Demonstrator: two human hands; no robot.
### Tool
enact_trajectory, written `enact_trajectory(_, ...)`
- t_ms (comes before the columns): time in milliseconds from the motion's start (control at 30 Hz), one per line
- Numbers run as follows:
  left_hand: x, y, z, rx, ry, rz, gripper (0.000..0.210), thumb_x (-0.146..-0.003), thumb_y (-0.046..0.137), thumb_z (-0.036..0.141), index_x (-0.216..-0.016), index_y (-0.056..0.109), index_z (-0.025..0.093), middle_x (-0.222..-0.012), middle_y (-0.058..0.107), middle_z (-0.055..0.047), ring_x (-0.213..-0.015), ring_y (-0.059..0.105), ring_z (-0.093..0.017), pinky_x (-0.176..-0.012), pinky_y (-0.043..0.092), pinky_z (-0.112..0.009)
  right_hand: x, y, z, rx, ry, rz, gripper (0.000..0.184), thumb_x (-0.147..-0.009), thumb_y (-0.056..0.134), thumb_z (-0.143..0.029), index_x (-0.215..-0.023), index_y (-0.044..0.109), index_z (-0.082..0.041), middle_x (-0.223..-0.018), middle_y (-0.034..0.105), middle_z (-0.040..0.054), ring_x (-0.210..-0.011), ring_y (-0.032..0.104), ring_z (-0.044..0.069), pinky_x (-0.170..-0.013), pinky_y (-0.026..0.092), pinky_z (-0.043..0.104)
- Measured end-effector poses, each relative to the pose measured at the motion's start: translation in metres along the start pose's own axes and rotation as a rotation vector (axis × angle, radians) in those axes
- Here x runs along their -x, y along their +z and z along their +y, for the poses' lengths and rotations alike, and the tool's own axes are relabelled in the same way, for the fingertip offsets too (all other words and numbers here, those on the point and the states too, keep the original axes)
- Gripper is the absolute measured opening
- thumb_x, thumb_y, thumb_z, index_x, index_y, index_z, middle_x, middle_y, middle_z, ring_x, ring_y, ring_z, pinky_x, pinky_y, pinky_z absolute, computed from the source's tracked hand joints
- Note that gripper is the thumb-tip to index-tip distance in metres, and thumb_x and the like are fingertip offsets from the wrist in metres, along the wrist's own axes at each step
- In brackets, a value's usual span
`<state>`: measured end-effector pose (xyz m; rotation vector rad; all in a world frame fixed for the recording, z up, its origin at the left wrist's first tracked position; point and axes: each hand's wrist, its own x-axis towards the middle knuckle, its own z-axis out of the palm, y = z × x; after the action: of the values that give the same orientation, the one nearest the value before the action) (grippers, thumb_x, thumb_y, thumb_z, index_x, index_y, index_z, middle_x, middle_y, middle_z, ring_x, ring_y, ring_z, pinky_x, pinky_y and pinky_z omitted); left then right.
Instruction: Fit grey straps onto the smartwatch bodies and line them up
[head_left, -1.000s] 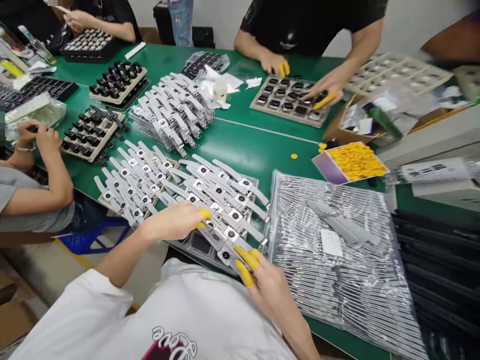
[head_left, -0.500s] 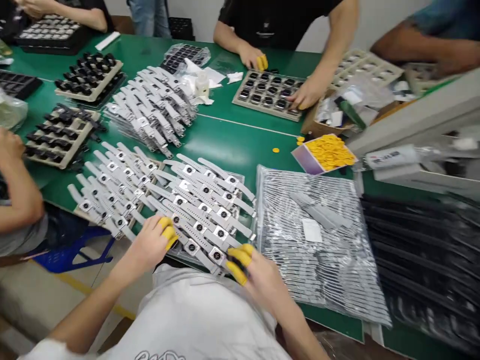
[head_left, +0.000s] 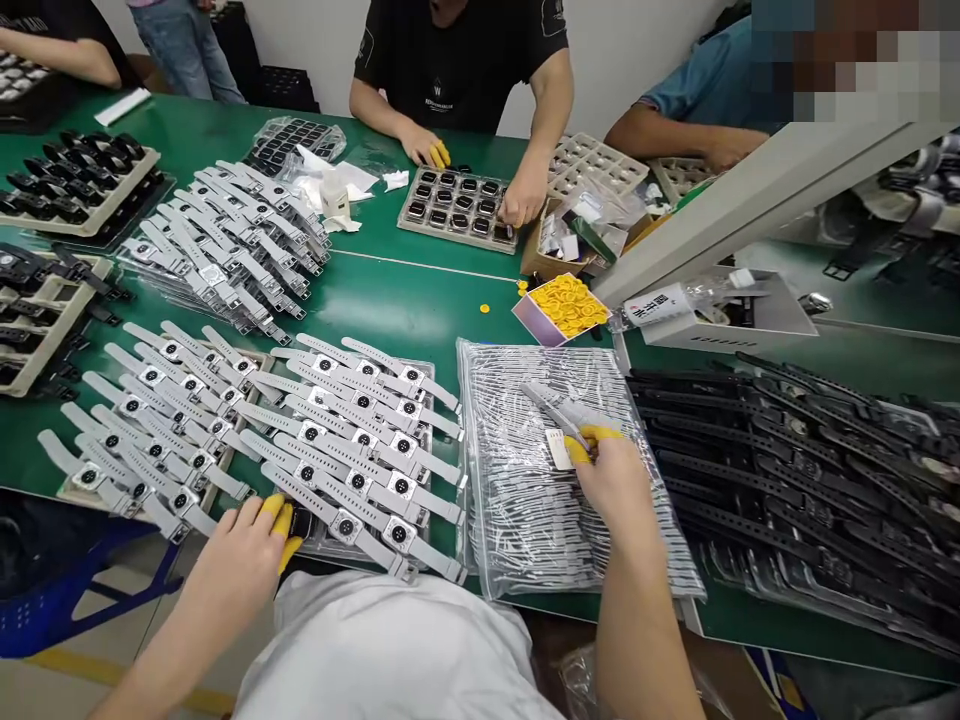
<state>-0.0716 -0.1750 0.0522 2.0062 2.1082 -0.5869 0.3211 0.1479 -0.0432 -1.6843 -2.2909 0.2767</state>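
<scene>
My left hand (head_left: 255, 540), yellow covers on its fingertips, grips a dark watch case (head_left: 301, 522) at the near edge of the table. My right hand (head_left: 611, 470), with the same covers, pinches a grey watch strap (head_left: 559, 415) above a clear plastic bag (head_left: 517, 520). That bag is packed with many grey straps, and a small white label (head_left: 559, 450) lies on it. Beside my left hand, a tray of watches with grey straps (head_left: 364, 440) lies face down in rows. A second such group (head_left: 165, 420) is to its left.
A pile of grey-strapped watches (head_left: 232, 240) sits further back. Black-strapped watches (head_left: 795, 480) are stacked at right. Yellow finger covers (head_left: 570, 305) fill a small box. Across the table, a co-worker's hands (head_left: 525, 190) work over a watch tray (head_left: 457, 235). A slanted grey post (head_left: 720, 220) rises at right.
My right hand has moved right from the watch tray to the strap bag and taken a grey strap. A dark watch case now shows in my left hand. The view has shifted right.
</scene>
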Motion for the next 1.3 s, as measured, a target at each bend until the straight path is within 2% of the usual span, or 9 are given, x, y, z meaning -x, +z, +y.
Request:
enact_trajectory(133, -0.001, -0.005, 0.009, 0.023, -0.037, -0.056, 0.033, -0.095, 0.042, 0.014, -0.086, 0.074, 0.013, -0.098, 0.069, -0.019, -0.099, 0.059, -0.035, -0.082, 0.049, -0.048, 0.011, -0.003, -0.009, -0.285, 0.046, 0.110, 0.030, -0.087, 0.060, -0.047, -0.094, 0.067, -0.019, -0.093, 0.065, 0.0120, -0.085, 0.060, 0.030, -0.082, 0.053, 0.049)
enact_trajectory(300, -0.007, 0.001, 0.011, -0.006, -0.003, -0.095, 0.021, -0.089, 0.051, 0.012, -0.087, 0.072, 0.013, -0.096, 0.067, -0.017, -0.100, 0.059, -0.036, -0.085, 0.050, -0.048, 0.020, -0.025, -0.044, -0.883, 0.212, 0.482, 0.029, -0.083, 0.077, -0.045, -0.094, 0.065, -0.020, -0.095, 0.070, 0.0107, -0.091, 0.068, 0.028, -0.091, 0.054, 0.051)
enact_trajectory(400, -0.004, 0.008, 0.001, 0.037, -0.009, -0.063, 0.031, -0.090, 0.043, 0.001, -0.086, 0.070, 0.015, -0.096, 0.068, -0.015, -0.102, 0.060, -0.032, -0.085, 0.051, -0.044, 0.024, -0.040, -0.065, -1.212, 0.319, 0.579, 0.035, -0.079, 0.083, -0.047, -0.088, 0.061, -0.021, -0.076, 0.067, 0.0030, -0.065, 0.066, 0.022, -0.064, 0.057, 0.042)
enact_trajectory(467, -0.002, 0.003, -0.008, 0.097, 0.017, -0.048, 0.034, -0.092, 0.040, 0.000, -0.086, 0.069, 0.016, -0.097, 0.069, -0.013, -0.102, 0.062, -0.031, -0.088, 0.051, -0.043, 0.029, -0.045, -0.080, -1.368, 0.370, 0.471, 0.036, -0.078, 0.084, -0.048, -0.086, 0.060, -0.022, -0.066, 0.062, -0.0009, -0.052, 0.057, 0.017, -0.046, 0.046, 0.030)
enact_trajectory(600, -0.013, -0.037, -0.018, 0.401, 0.010, 0.011, 0.026, -0.103, 0.042, 0.018, -0.104, 0.068, 0.020, -0.099, 0.071, -0.008, -0.090, 0.066, -0.025, -0.083, 0.054, -0.038, 0.044, -0.042, -0.126, -1.565, 0.431, 0.037, 0.030, -0.085, 0.078, -0.048, -0.087, 0.062, -0.022, -0.062, 0.060, -0.0022, -0.042, 0.042, 0.010, -0.041, 0.034, 0.024)
enact_trajectory(767, -0.090, -0.087, 0.013, 0.949, 0.007, 0.197, 0.027, -0.104, 0.046, 0.030, -0.128, 0.055, 0.019, -0.108, 0.073, -0.008, -0.083, 0.071, -0.018, -0.074, 0.058, -0.030, 0.062, -0.021, -0.188, -1.640, 0.282, -0.501, 0.030, -0.093, 0.068, -0.052, -0.092, 0.062, -0.023, -0.066, 0.061, -0.0018, -0.047, 0.048, 0.012, -0.045, 0.038, 0.026)
enact_trajectory(900, -0.162, -0.087, 0.047, 1.030, 0.388, 0.304, 0.040, -0.097, 0.044, 0.012, -0.136, 0.050, 0.018, -0.123, 0.068, -0.012, -0.107, 0.068, -0.021, -0.093, 0.059, -0.037, 0.062, -0.012, -0.205, -1.631, 0.181, -0.573, 0.033, -0.096, 0.065, -0.055, -0.093, 0.061, -0.023, -0.063, 0.059, -0.0034, -0.047, 0.046, 0.011, -0.047, 0.038, 0.025)
enact_trajectory(1000, -0.184, -0.075, 0.058, 1.030, 0.620, 0.344, 0.056, -0.089, 0.041, 0.003, -0.142, 0.049, 0.020, -0.138, 0.061, -0.013, -0.128, 0.060, -0.023, -0.109, 0.054, -0.043, 0.060, -0.007, -0.199, -1.649, 0.205, -0.601, 0.036, -0.096, 0.064, -0.057, -0.091, 0.061, -0.022, -0.062, 0.060, -0.0028, -0.047, 0.043, 0.010, -0.044, 0.033, 0.023)
enact_trajectory(1300, -0.181, -0.056, 0.055, 1.069, 0.639, 0.399, 0.060, -0.089, 0.037, 0.000, -0.144, 0.048, 0.020, -0.138, 0.062, -0.012, -0.134, 0.058, -0.023, -0.111, 0.054, -0.046, 0.060, 0.007, -0.192, -1.721, 0.353, -0.615, 0.032, -0.092, 0.072, -0.050, -0.083, 0.062, -0.021, -0.056, 0.053, -0.0048, -0.045, 0.041, 0.009, -0.042, 0.030, 0.021)
